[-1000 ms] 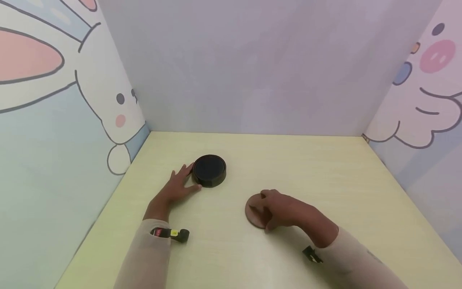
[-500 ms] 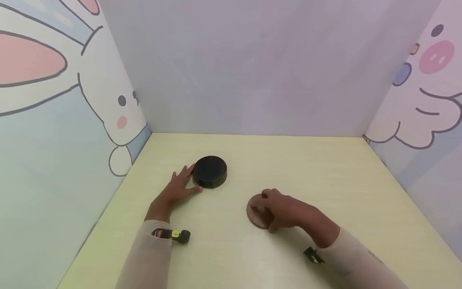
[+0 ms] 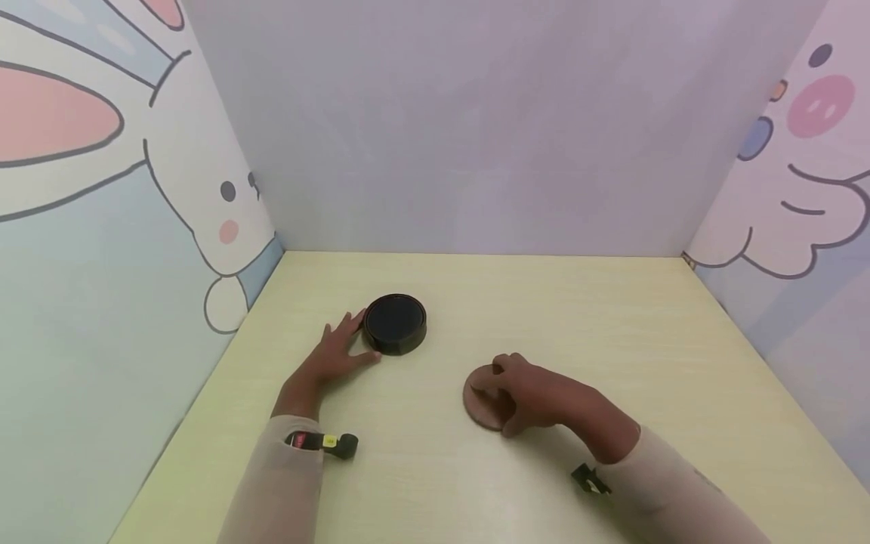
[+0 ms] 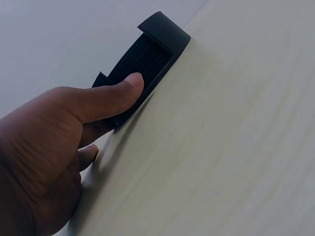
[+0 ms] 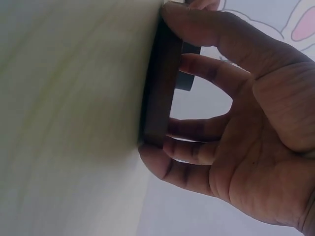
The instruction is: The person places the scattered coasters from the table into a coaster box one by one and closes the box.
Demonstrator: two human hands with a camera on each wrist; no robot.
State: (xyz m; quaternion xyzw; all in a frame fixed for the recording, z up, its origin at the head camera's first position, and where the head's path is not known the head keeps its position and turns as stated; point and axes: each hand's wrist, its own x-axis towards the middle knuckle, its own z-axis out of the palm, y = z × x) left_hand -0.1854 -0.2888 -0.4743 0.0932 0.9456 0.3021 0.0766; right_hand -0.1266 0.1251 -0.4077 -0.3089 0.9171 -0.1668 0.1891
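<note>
On the table in the head view stands a low, round black coaster holder [image 3: 396, 321]. My left hand [image 3: 333, 359] grips its left side, index finger at the far edge and thumb at the front. The left wrist view shows the thumb lying across the ribbed notch in the holder's wall [image 4: 170, 37]. Closer to me and to the right, my right hand [image 3: 533, 393] holds a round brown coaster [image 3: 481, 408] low over the tabletop. Thumb and little finger clasp opposite edges of the coaster [image 5: 165, 98] in the right wrist view, while the other fingers bend onto its upper face.
The pale wooden table [image 3: 578, 317] ends at a plain grey-lilac wall [image 3: 476, 136] behind. Side walls with a cartoon rabbit [image 3: 204, 174] and a pink-cheeked cartoon figure [image 3: 809, 181] enclose it left and right. Black straps [image 3: 319, 440] circle both sleeves.
</note>
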